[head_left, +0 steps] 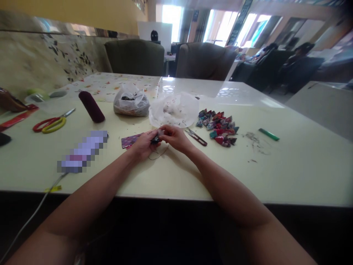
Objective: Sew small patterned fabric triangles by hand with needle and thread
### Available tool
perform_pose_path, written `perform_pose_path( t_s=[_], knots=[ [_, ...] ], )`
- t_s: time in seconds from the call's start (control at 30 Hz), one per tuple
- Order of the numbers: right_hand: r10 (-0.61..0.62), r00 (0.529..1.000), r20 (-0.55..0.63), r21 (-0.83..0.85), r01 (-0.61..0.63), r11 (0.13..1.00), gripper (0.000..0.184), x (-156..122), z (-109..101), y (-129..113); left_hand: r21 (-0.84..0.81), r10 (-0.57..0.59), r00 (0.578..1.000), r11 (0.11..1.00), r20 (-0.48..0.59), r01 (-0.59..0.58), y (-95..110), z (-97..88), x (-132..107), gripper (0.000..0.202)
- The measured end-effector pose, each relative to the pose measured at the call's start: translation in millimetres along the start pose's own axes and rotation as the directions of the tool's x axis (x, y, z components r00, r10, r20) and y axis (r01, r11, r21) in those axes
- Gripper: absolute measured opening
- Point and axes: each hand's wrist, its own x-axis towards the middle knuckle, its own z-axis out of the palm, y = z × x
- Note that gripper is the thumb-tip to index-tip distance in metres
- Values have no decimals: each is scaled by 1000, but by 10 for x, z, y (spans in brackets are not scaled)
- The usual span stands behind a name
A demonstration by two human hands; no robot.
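My left hand is closed around a small dark fabric piece over the table. Right beside it, my right hand pinches a pale wisp of stuffing against the top of that piece. A thin thread loops down below the hands. Purple patterned fabric lies partly under my left hand. Just behind the hands, white stuffing rests on an opened plastic bag. Thread snips lie to the right of my right hand, near rows of small stuffed fabric pieces.
Leftward are red-and-yellow scissors, a dark maroon thread spool, a blurred-out device with a cable, and a tied plastic bag. At right lie thread scraps and a green strip. Chairs stand beyond the table.
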Motion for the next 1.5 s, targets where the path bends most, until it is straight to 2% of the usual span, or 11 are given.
perform_pose_path(
  t_s=[0.1,0.17,0.3,0.4,0.5,0.57,0.7,1.0,1.17,1.33,1.5],
  knots=[
    [5,1000,-10,38,-5,999,12,11,-2,12,-33,-41,999,999,11,41,16,31,-17,33],
    [-4,996,-87,63,9,998,12,23,-19,13,-116,-48,999,992,-9,46,44,57,-25,36],
    [-11,975,-223,193,56,980,16,30,-46,-39,-287,-15,986,957,-164,-33,118,78,-12,34],
    [-29,986,-166,267,73,961,18,2,-1,-111,-343,14,967,933,-255,-104,157,62,15,33],
    [-69,995,-72,242,85,967,20,-41,96,-153,-374,16,960,919,-278,-124,176,60,25,35],
    [-86,995,-54,194,95,976,20,-63,152,-148,-398,-1,962,911,-272,-111,184,79,16,37],
    [-94,991,-99,114,105,988,17,-72,177,-105,-434,-8,969,895,-247,-103,182,140,-21,40],
    [-96,992,-81,127,106,986,19,-66,178,-104,-432,19,989,898,-145,-81,120,185,-50,43],
    [-127,985,-113,-32,124,992,13,-83,184,-88,-383,16,997,923,-75,-44,94,179,-49,44],
    [-187,968,-165,-249,143,958,10,-90,152,-104,-338,2,1000,941,6,0,51,152,-56,44],
    [-203,942,-269,-326,109,939,13,-91,134,-121,-287,22,996,958,86,4,19,110,-40,41]
  ],
)
